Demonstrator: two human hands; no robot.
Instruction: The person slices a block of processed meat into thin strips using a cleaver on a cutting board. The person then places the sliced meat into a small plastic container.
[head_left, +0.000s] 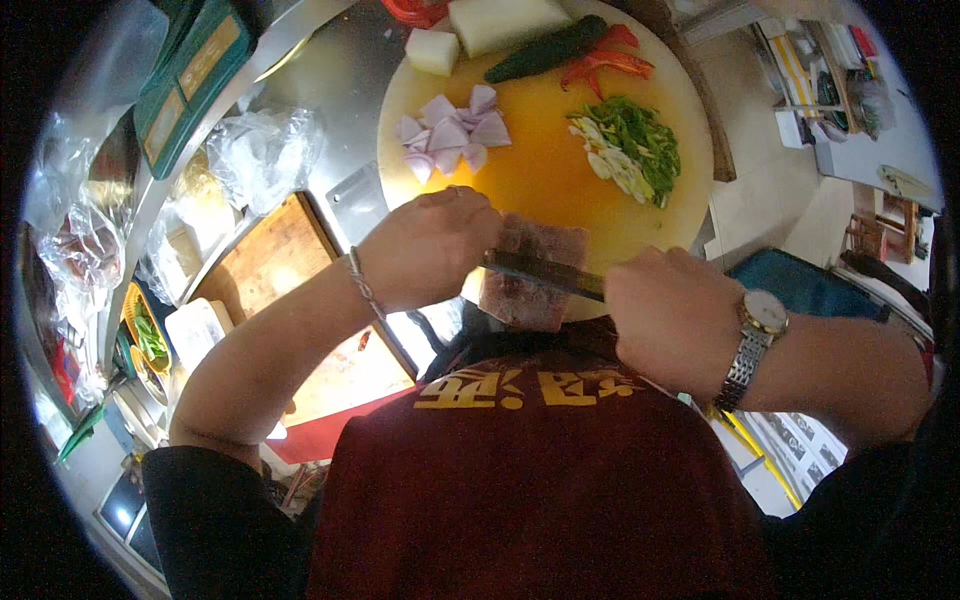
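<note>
A slab of raw meat (551, 244) lies at the near edge of a round cutting board (525, 169). My right hand (664, 311) is closed around a knife (544, 271), whose dark blade crosses the meat. With fingers curled, my left hand (435, 240) rests at the meat's left side by the blade's tip; its fingertips are hidden. Cut purple onion pieces (450, 133) form a pile on the board's left. Chopped greens with pale slices (637, 150) lie on the right. Along the far side are pale vegetable blocks (499, 22), a dark green cucumber-like vegetable (547, 49) and red pepper pieces (607, 64).
A rectangular wooden board (262, 262) lies to the left, with clear plastic bags (262, 154) beyond it. A yellow basket of leafy greens (146, 330) stands farther left. A metal sheet (360, 202) lies beside the round board. Shelves with items (825, 82) stand at upper right.
</note>
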